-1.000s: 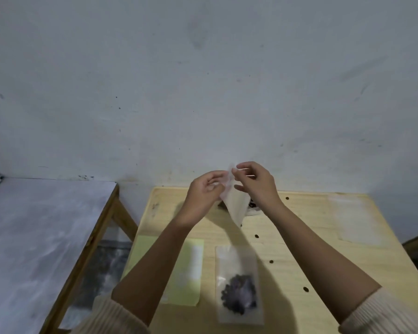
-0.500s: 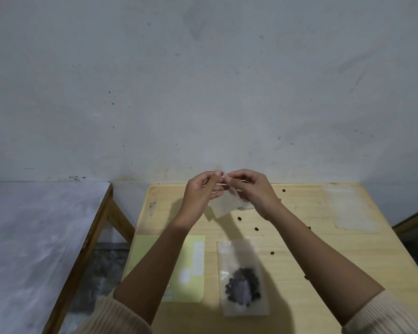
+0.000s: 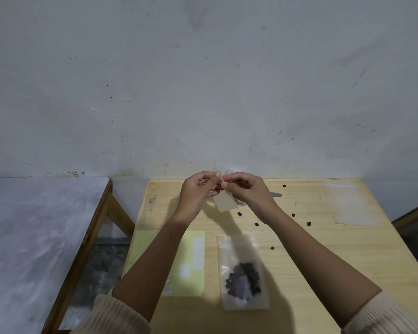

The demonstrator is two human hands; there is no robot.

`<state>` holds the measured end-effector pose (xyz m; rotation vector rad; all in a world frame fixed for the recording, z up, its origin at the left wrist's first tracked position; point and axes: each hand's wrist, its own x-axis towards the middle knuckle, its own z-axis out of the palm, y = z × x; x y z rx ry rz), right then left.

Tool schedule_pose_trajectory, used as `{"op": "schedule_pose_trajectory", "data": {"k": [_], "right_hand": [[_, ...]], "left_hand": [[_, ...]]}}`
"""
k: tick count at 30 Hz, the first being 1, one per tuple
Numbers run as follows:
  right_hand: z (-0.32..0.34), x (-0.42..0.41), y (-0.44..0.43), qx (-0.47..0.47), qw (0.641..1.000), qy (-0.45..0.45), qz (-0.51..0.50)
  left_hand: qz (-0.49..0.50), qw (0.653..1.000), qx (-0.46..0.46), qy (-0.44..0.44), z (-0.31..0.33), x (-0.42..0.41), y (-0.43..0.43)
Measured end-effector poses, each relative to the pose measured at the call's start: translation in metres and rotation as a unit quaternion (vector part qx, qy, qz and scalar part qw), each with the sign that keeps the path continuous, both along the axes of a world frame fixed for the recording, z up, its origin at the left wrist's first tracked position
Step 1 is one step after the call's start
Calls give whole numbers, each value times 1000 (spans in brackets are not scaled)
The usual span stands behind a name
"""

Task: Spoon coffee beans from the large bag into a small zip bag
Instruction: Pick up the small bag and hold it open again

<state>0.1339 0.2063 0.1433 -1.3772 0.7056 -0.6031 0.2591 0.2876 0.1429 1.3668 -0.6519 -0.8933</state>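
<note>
Clear plastic is the whole fight at this point; the person has the small see-through zip bag (image 3: pixel 226 203) held up over the far half of the pale wooden table (image 3: pixel 323 261), off the surface and hanging down from its top edge; left hand (image 3: pixel 198 191) and right hand (image 3: pixel 246 191) sit knuckle to knuckle, each pinching that top edge between thumb and forefinger, the other fingers curled in; looks to me like they're popping the zip open, no spooning yet; whether the mouth has parted at all I can't tell.

If it were me: slide the two pinches against each other to roll the lips apart first, then pull outward gently; yanking just stretches thin film; once it's open, leave one pinch on a lip so the mouth stays round for the spoon.

Nearer the person a bigger clear plastic bag with a dark heap of coffee beans (image 3: pixel 243 273) lies flat, presumably the supply; loose dark beans (image 3: pixel 257 224) are dotted over the wood, so I'd work low and right above that bag; a pale yellow-green sheet (image 3: pixel 196 285) lies just to its left; a grey strip (image 3: pixel 276 195) pokes out behind the right wrist, maybe the spoon handle, can't say.
</note>
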Motion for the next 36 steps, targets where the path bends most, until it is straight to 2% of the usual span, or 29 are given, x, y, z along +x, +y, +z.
{"op": "schedule_pose_trajectory", "data": {"k": [14, 20, 24, 28, 33, 36], "right_hand": [[4, -3, 1, 17, 1000, -2, 1], [-1, 2, -1, -99, 991, 81, -38], [1, 4, -6, -181, 971, 149, -52], [0, 4, -12, -211, 962, 155, -70], [-9, -2, -14, -324, 921, 214, -23], [-19, -5, -14, -346, 913, 214, 4]], "left_hand": [[3, 1000, 1, -21, -1, -4, 0], [21, 998, 36, -48, -5, -3, -4], [-4, 995, 52, -80, -6, -4, -7], [0, 990, 57, -128, -6, -7, -16], [2, 988, 54, -144, -12, -10, -19], [-22, 988, 59, -141, -14, -10, -18]]}}
